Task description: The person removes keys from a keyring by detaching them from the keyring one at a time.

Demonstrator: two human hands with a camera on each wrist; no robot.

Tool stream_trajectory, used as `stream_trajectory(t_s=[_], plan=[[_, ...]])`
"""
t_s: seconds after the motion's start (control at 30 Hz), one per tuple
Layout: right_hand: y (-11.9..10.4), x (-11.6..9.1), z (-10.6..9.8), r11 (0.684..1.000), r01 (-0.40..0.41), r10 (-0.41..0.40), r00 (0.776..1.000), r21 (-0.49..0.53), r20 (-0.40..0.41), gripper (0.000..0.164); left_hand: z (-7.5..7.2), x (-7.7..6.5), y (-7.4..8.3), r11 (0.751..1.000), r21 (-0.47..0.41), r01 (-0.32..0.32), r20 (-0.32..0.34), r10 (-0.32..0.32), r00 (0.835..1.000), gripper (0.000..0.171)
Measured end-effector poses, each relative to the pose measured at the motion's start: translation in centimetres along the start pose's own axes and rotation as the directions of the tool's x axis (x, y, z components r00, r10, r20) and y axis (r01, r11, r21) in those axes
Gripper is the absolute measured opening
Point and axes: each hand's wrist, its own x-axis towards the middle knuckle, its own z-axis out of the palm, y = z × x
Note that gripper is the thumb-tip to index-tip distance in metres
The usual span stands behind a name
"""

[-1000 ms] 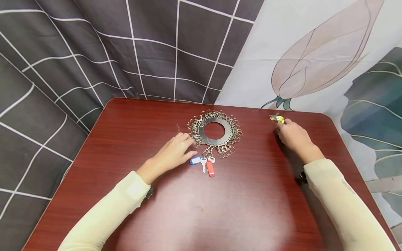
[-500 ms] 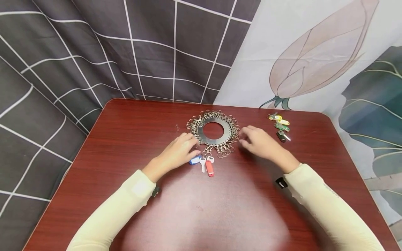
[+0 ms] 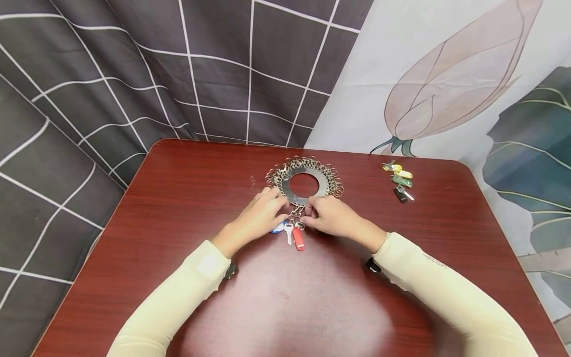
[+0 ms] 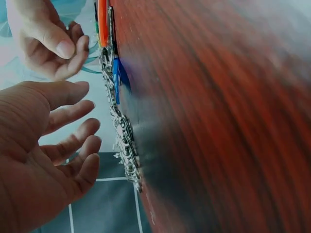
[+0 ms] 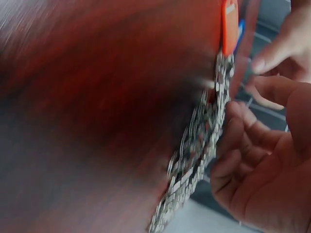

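A round metal key ring plate (image 3: 323,184) lies on the table, its rim crowded with small clips and loops. From its near side hang a red key tag (image 3: 299,240), a blue key tag (image 3: 278,228) and a silver key (image 3: 289,234). My left hand (image 3: 262,212) is at the plate's near left, fingers loosely bent with nothing between them. My right hand (image 3: 332,215) is over the near right edge, fingers bent beside the clips (image 5: 194,145). No held item shows in it, and its fingers partly cover the loops there.
At the back right of the wooden table (image 3: 187,173) lie a yellow key tag (image 3: 404,174), a green key tag (image 3: 403,182) and a black key tag (image 3: 399,195) with keys. A grid-patterned curtain (image 3: 218,74) hangs behind the table.
My right hand has left the tags at the back right and moved left to the plate's near edge. My left hand has shifted slightly right, closer to the blue tag.
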Motion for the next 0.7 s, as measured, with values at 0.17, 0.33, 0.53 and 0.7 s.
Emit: stream_trajectory(t_s=[0.17,0.33,0.53,0.7], plan=[[-1.8,0.4,0.9,0.981,-0.147,0.159,0.984,-0.129,0.083,0.042,0.4,0.3,0.0,1.000,0.003,0.002,0.012,-0.002,1.000,0.011],[-2.9,0.7,1.5,0.933,-0.229,0.269,0.956,-0.279,0.117,0.066,0.8,0.5,0.2,1.000,-0.003,0.006,0.031,-0.006,1.000,0.011],[-3.0,0.7,1.7,0.912,-0.216,0.276,0.952,-0.349,0.132,0.056,1.1,0.6,0.6,1.000,-0.028,0.007,0.036,-0.006,0.999,0.012],[-2.9,0.5,1.4,0.918,-0.201,0.263,0.954,-0.343,0.145,0.040,1.2,0.7,1.0,0.999,-0.043,0.001,0.042,0.001,0.999,0.010]])
